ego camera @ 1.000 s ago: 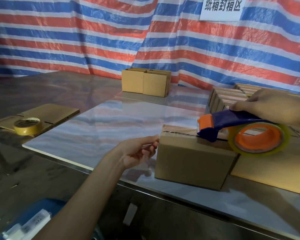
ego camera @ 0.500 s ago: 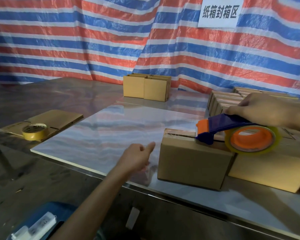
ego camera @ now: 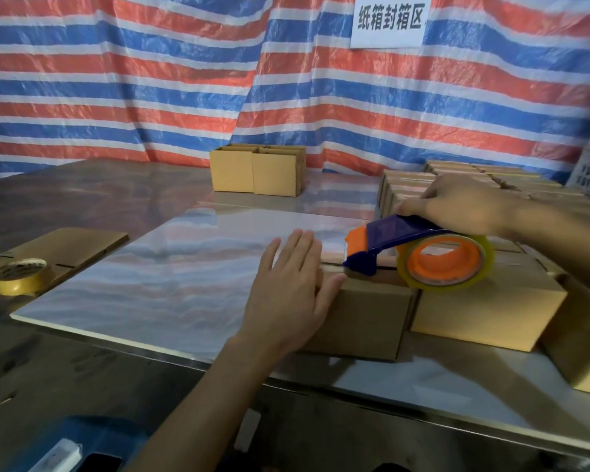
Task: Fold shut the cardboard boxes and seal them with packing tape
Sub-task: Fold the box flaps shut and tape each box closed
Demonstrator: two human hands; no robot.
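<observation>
Left hand (ego camera: 293,287) is flat with fingers straight, pressing the 9 o'clock end of the small brown cardboard box (ego camera: 365,318) and gripping nothing; the thumb lies along the near top edge. Right hand (ego camera: 457,206) is curled round the handle of the blue-and-orange tape dispenser (ego camera: 389,240). The dispenser's nose sits on the box's top seam, with the clear tape roll on its orange hub (ego camera: 447,264) at 3 o'clock of the nose. The box sits near the front edge of the glossy white tabletop (ego camera: 184,284), tight against a second brown cardboard box (ego camera: 484,311) at 3 o'clock. Risks as I see them: the slick surface means that if the left hand eases off, the pull toward 3 o'clock likely drags the box with the tape. If the nose drifts off the seam, the flaps are only half caught. The cutter is just beside the left thumb, so watch for a nick. With the boxes touching, overrunning tape could bridge onto the neighbour. Can't tell whether the tape end is stuck down under the palm; if it isn't, it will probably peel.
</observation>
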